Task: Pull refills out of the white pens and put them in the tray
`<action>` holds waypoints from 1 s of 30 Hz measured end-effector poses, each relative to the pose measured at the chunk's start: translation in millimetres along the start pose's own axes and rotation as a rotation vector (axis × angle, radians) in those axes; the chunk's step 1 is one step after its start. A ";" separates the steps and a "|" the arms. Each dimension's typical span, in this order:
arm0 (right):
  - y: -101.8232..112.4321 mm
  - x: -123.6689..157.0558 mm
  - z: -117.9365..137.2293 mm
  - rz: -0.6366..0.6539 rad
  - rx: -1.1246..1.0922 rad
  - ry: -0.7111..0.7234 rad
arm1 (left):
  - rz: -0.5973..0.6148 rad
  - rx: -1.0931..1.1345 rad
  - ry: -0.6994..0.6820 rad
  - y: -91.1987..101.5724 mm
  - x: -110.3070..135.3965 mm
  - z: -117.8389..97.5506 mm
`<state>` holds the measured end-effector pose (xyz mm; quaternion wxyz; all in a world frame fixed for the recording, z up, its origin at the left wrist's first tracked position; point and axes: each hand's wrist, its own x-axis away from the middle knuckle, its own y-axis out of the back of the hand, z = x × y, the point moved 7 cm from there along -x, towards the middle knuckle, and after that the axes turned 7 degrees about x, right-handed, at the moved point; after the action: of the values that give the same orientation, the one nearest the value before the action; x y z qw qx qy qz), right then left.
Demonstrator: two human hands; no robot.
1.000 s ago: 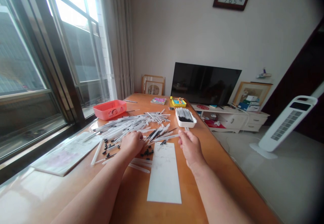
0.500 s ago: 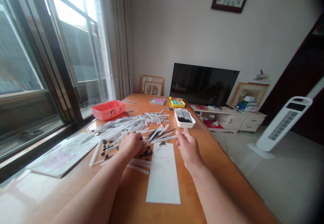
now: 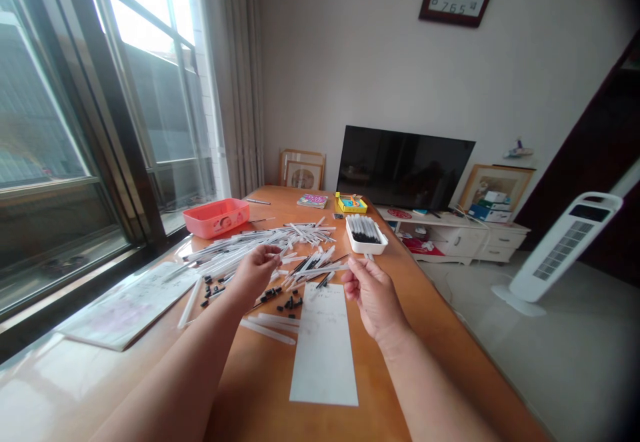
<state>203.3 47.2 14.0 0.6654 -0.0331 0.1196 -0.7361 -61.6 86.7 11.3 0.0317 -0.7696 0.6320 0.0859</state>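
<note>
My right hand point(image 3: 371, 292) is closed on the end of a whitish, translucent pen barrel point(image 3: 323, 271), which points left over the pens on the table. My left hand point(image 3: 256, 274) hovers over the pile with thumb and fingers pinched together; whatever sits between them is too small to make out. Around it lie many pale pen barrels point(image 3: 235, 252) in a loose heap. Black pen caps point(image 3: 290, 304) are scattered close to my left wrist, and dark refills or pens point(image 3: 306, 263) lie between the hands.
A white tray point(image 3: 377, 249) of capped pens stands beyond my right hand. A red plastic box point(image 3: 215, 221) is at the back left. A paper strip point(image 3: 325, 355) and a notebook point(image 3: 125, 309) lie in front. A yellow box point(image 3: 352, 203) and booklet point(image 3: 313, 201) sit farther back.
My left hand has lifted from among the black caps and moved slightly up and away, uncovering more of them. My right hand still holds the barrel in nearly the same place.
</note>
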 end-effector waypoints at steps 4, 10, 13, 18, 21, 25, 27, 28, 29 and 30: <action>-9.4 4.9 -0.2 0.096 -0.084 -0.066 | 0.089 0.289 0.075 -8.5 8.0 -4.7; -14.4 9.1 0.7 0.141 -0.055 -0.052 | 0.075 0.553 0.169 -8.7 6.8 6.3; -15.6 9.7 1.3 0.134 -0.027 -0.039 | 0.083 0.583 0.192 -8.7 6.4 8.3; -17.1 9.2 0.9 0.127 -0.007 -0.025 | 0.097 0.599 0.215 -11.7 8.4 9.5; -17.0 8.8 -0.3 0.116 0.014 -0.023 | 0.107 0.605 0.219 -14.6 10.1 9.1; -17.9 9.4 -0.7 0.110 0.039 -0.024 | 0.132 0.601 0.210 -18.2 12.1 6.2; -18.7 10.1 -0.2 0.112 0.045 -0.026 | 0.146 0.597 0.204 -19.5 12.9 4.8; -19.1 10.5 0.0 0.113 0.047 -0.026 | 0.148 0.594 0.202 -19.8 13.2 4.4; -19.5 11.0 0.2 0.115 0.048 -0.026 | 0.147 0.588 0.199 -20.0 13.4 4.2; -20.1 11.4 0.2 0.118 0.050 -0.026 | 0.144 0.582 0.197 -20.1 13.6 4.0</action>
<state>182.6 37.6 17.3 0.7098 -0.0186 0.0942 -0.6978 -39.8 78.2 3.8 0.1830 -0.6859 0.6831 -0.1715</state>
